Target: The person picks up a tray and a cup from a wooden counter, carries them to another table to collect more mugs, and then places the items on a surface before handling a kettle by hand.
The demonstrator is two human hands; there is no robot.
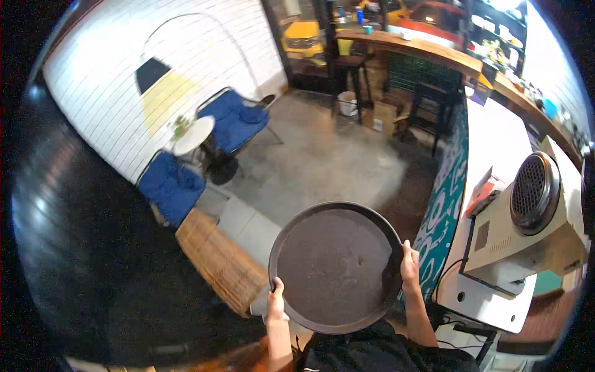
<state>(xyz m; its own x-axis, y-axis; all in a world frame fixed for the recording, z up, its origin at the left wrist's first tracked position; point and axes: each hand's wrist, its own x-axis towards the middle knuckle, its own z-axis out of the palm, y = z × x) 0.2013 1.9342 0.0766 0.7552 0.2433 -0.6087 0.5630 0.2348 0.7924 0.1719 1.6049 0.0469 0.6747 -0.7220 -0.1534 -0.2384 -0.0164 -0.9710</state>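
Note:
A round dark brown serving tray (334,266) with a raised rim is held out in front of my body, its inner face bare and scuffed. At its lower left edge my left hand (276,301) is closed, the thumb over the rim. My right hand (409,266) grips the right edge the same way. The fingers under the tray are hidden on both sides.
To the right stands a white counter (496,124) bearing a beige machine (527,217) with a round black grille. Blue chairs (232,118) flank a small round table (194,135) on the left, near a wicker piece (220,260). A wooden bar (415,44) runs along the window.

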